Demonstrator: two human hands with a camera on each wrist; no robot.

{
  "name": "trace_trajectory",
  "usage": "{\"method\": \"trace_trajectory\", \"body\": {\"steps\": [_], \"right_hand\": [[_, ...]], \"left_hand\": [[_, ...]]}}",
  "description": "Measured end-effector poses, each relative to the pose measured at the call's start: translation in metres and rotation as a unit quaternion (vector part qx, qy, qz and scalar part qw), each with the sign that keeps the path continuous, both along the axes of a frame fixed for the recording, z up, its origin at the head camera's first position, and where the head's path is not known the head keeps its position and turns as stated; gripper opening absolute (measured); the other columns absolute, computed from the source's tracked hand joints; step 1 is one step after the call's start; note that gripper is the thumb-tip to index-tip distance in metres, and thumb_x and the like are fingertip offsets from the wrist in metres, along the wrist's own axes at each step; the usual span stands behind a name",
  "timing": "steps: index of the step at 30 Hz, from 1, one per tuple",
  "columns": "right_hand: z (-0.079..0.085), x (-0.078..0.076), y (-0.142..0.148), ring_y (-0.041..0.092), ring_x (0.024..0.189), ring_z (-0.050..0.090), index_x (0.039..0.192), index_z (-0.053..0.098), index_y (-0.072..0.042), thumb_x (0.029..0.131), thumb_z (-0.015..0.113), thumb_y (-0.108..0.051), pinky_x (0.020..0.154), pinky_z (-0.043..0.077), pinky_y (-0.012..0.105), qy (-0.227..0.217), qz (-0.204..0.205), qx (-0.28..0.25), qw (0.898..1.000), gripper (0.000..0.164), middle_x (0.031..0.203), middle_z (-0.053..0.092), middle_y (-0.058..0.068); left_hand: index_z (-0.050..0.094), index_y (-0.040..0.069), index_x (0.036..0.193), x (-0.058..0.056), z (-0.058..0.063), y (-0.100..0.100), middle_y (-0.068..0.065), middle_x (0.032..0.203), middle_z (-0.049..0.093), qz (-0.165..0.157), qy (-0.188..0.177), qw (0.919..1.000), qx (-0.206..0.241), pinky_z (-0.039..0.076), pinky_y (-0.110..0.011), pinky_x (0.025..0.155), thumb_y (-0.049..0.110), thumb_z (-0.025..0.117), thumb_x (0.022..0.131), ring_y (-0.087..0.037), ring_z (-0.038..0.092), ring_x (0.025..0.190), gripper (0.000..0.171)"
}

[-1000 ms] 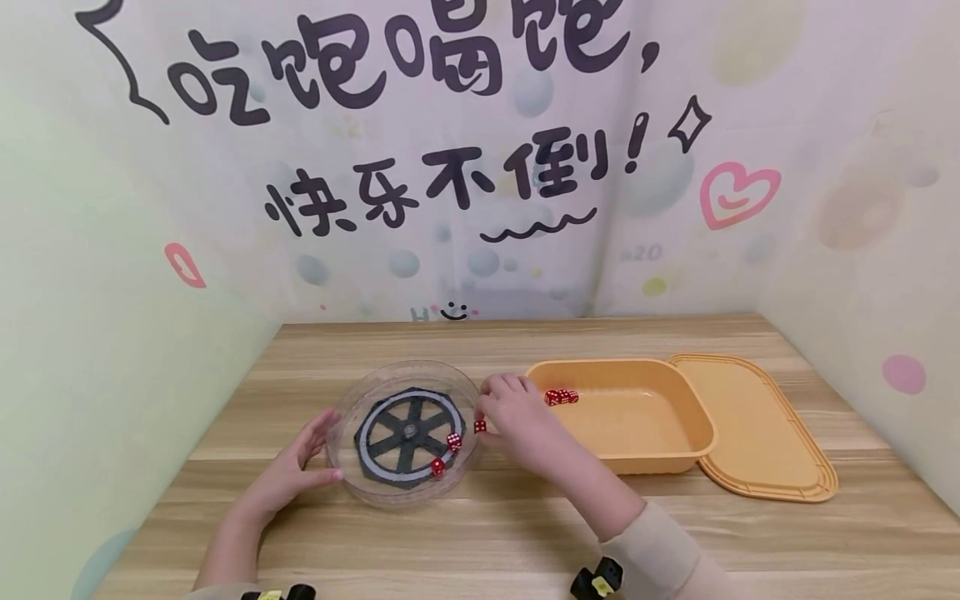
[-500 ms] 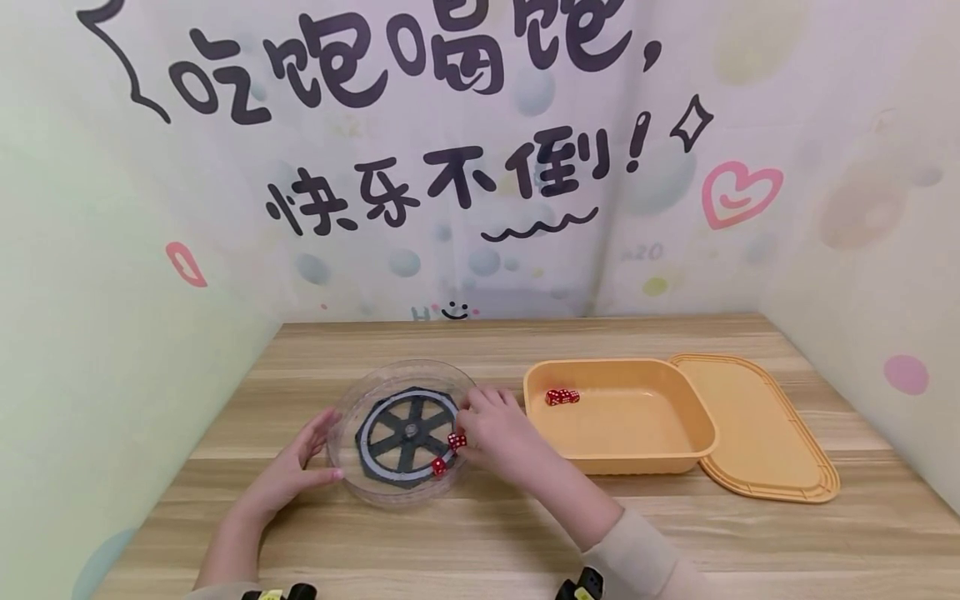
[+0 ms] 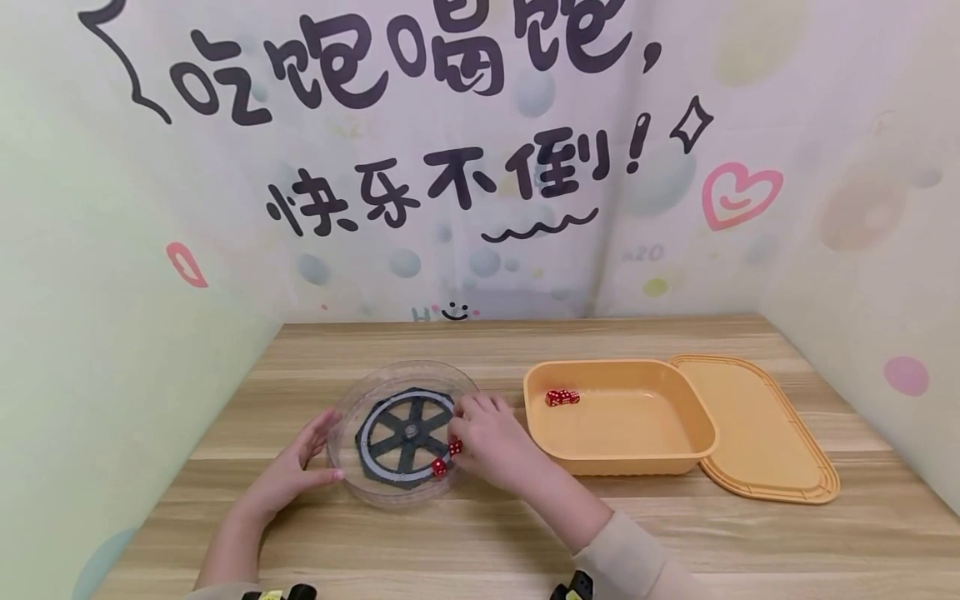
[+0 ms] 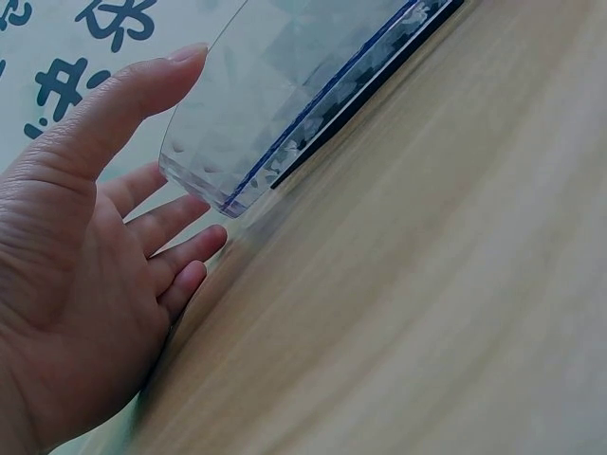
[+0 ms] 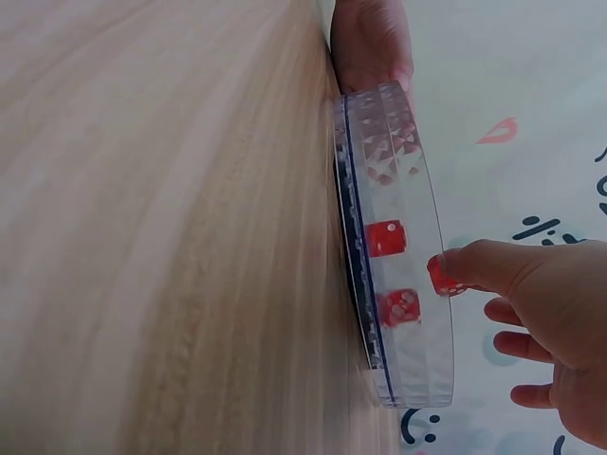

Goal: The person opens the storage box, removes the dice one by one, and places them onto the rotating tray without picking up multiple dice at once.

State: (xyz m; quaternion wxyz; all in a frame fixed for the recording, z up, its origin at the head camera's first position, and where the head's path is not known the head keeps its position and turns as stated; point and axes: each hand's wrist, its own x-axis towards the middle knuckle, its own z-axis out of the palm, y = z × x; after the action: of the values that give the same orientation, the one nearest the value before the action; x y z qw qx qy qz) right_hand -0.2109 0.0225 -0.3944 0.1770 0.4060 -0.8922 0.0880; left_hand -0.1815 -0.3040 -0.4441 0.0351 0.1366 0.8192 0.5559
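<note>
A clear round dish (image 3: 343, 454) with a dark six-spoked wheel shape in its base (image 3: 410, 431) sits on the table at centre left. My left hand (image 3: 303, 454) spreads along its left side, fingers (image 4: 175, 223) and thumb at the wall. Pinched between my right thumb and fingers is a red die (image 5: 442, 275), close over the dish's right part. Two more red dice, a nearer one (image 5: 399, 306) and a farther one (image 5: 386, 239), show through the clear wall in the right wrist view. My right hand (image 3: 491, 442) partly covers the dish's right rim in the head view.
An orange plastic box (image 3: 622, 425) stands to the right of the dish, with several red dice (image 3: 562, 397) at its left inside. Its orange lid (image 3: 772, 433) lies beside it, partly behind the box. A printed cloth (image 3: 480, 267) hangs behind the wooden table (image 3: 420, 550).
My right hand has moved left and slightly down, bringing the pinched die from the dish's right rim over its inside. My left hand has stayed in place.
</note>
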Motion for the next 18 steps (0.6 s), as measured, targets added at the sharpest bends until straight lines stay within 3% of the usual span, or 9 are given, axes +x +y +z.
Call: {"method": "trace_trajectory", "body": {"steps": [7, 13, 18], "right_hand": [[-0.0022, -0.0003, -0.0010, 0.021, 0.102, 0.050, 0.086, 0.068, -0.019, 0.078, 0.078, -0.029, 0.091, 0.041, 0.041, 0.001, 0.001, -0.002, 1.000, 0.016, 0.105, 0.056, 0.001], [-0.0011, 0.0004, -0.0015, 0.022, 0.103, 0.050, 0.089, 0.068, -0.019, 0.079, 0.078, -0.031, 0.092, 0.041, 0.042, -0.010, -0.003, -0.001, 1.000, 0.019, 0.107, 0.056, 0.002], [0.0010, 0.0009, -0.0006, 0.022, 0.105, 0.050, 0.091, 0.068, -0.019, 0.079, 0.078, -0.032, 0.092, 0.040, 0.042, -0.017, -0.010, 0.003, 1.000, 0.021, 0.108, 0.056, 0.002]], "left_hand": [[0.014, 0.001, 0.151, 0.0000, -0.0005, -0.0008, -0.025, 0.154, 0.019, 0.002, -0.002, 1.0000, -0.004, 0.020, -0.040, 0.110, 0.005, 0.073, 0.081, -0.043, 0.015, 0.139, 0.092], [0.013, 0.000, 0.151, 0.0002, 0.0004, -0.0002, -0.026, 0.153, 0.018, 0.000, -0.002, 1.0000, -0.001, 0.011, -0.058, 0.107, 0.004, 0.073, 0.080, -0.045, 0.014, 0.138, 0.093], [0.013, 0.000, 0.151, 0.0007, 0.0016, 0.0006, -0.026, 0.153, 0.018, 0.002, -0.005, 1.0000, -0.002, 0.011, -0.060, 0.106, 0.005, 0.073, 0.080, -0.045, 0.014, 0.138, 0.094]]}}
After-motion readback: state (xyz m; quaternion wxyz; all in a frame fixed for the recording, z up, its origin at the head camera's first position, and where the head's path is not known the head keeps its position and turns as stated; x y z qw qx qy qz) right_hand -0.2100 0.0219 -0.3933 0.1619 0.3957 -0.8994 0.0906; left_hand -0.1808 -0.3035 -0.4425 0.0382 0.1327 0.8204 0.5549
